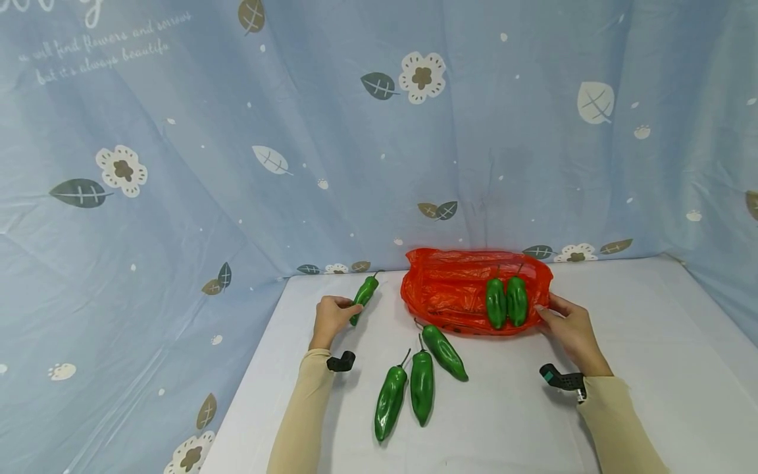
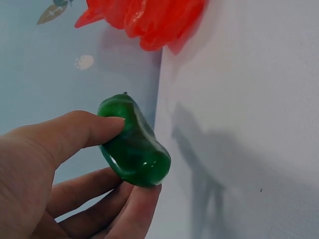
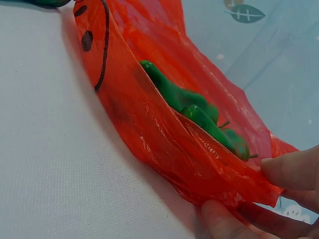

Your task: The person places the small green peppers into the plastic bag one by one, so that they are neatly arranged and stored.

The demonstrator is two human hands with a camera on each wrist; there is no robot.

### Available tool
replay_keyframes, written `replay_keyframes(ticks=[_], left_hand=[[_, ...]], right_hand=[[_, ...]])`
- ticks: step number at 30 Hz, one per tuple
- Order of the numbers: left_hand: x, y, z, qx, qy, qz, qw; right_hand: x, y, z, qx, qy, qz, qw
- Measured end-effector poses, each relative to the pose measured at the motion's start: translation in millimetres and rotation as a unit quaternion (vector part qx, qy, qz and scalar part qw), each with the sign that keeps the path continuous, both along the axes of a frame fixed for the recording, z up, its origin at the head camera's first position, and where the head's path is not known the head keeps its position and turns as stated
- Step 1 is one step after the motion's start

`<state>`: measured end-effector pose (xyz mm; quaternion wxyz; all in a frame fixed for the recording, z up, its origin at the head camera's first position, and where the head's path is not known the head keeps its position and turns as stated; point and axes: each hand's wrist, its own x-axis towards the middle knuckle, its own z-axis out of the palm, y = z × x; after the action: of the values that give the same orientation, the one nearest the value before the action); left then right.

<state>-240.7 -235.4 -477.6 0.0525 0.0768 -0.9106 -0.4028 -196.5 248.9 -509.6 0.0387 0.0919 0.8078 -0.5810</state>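
My left hand (image 1: 333, 318) pinches a green pepper (image 2: 133, 144) between thumb and fingers, left of the red plastic bag (image 1: 447, 289). In the head view that pepper's stem points up and to the right. At the bag's right end, my right hand (image 1: 570, 329) grips the edge of the plastic, thumb on one side and fingers on the other, as the right wrist view shows. Two green peppers (image 3: 212, 127) lie side by side inside the open bag, stems towards the right hand in that view. Black printed marks show on the bag's outer side.
Three more green peppers lie on the white table (image 1: 497, 415) in front of the bag: a left one (image 1: 390, 403), a middle one (image 1: 422, 387) and a right one (image 1: 445, 352). A blue patterned curtain (image 1: 331, 131) hangs behind and along the left side.
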Motion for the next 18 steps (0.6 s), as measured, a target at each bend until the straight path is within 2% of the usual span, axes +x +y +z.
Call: replay_keyframes(ticks=[5, 13, 18], left_hand=[[1.4, 0.7, 2.9, -0.001, 0.000, -0.001, 1.0000], [3.0, 0.0, 3.9, 0.007, -0.005, -0.006, 0.9999], [5.0, 3.2, 7.5, 0.038, -0.007, -0.012, 0.9992]], right_hand=[[-0.4, 0.5, -1.5, -0.016, 0.000, 0.000, 0.9999], [0.3, 0.7, 0.8, -0.006, 0.000, 0.002, 1.0000], [0.9, 0.4, 1.0, -0.012, 0.001, 0.000, 0.9999]])
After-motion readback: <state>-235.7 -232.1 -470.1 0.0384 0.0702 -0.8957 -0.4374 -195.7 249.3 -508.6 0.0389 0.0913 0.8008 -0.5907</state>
